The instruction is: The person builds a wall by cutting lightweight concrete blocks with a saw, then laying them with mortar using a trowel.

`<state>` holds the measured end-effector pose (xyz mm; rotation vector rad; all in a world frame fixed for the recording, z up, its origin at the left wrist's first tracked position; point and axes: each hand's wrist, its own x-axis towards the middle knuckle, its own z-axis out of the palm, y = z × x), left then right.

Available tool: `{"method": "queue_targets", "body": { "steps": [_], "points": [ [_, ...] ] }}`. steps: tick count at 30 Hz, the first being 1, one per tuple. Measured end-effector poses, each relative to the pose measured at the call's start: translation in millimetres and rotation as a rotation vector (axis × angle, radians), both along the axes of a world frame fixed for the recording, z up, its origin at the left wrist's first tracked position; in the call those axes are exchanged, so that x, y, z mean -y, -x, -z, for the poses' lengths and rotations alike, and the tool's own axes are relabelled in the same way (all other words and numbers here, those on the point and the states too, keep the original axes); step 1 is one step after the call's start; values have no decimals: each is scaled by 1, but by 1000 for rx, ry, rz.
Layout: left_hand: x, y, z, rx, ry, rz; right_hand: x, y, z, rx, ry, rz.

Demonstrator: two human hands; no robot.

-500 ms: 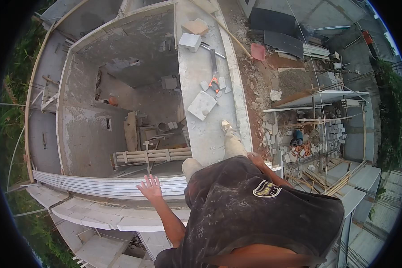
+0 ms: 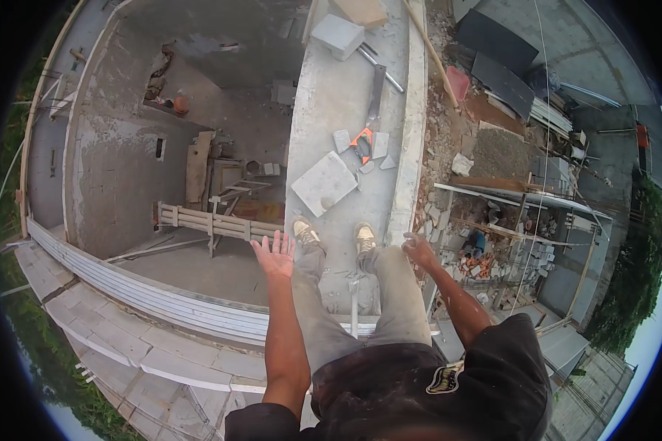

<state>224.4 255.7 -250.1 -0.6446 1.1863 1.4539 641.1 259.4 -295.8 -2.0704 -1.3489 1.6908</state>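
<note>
Palm up and fingers spread, my left hand (image 2: 275,253) is held out over the left edge of the walkway with nothing in it. My right hand (image 2: 419,251), its fingers curled, hangs beside the raised right edge; nothing shows in its grasp. Ahead of my feet a pale block (image 2: 325,184) lies flat on the concrete walkway (image 2: 338,114). Just beyond it rests a handsaw (image 2: 375,95) with an orange-and-black handle, among small block offcuts (image 2: 379,145). Farther off lie a metal bar (image 2: 382,70) and another pale block (image 2: 337,35). Neither hand touches these.
A deep walled room drops away on the left, with a wooden rail (image 2: 221,223) low inside. Beyond the raised edge (image 2: 410,169) on the right is a lower yard with rubble, a red pan (image 2: 457,83) and a crouching person (image 2: 475,242). A long pole (image 2: 430,55) leans there.
My body has straightened, and both feet now show side by side on the walkway. My left hand has moved right and up, still open; my right hand has come forward into fuller view.
</note>
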Motion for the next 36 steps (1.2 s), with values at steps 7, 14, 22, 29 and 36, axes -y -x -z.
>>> {"method": "queue_targets", "body": {
  "steps": [7,14,22,29,36],
  "points": [
    [-37,-17,204,-86,146,88,-161,66,158,83,-92,-335],
    [-81,-28,335,-289,417,410,-222,100,310,149,-297,-509],
    [-57,-65,404,-499,330,844,-215,125,365,-26,-67,-216],
    [-46,-48,393,-684,270,620,-199,166,345,24,-295,-419],
    [-118,-34,289,-1505,255,839,-264,179,374,-272,15,-207]
  ]
}}
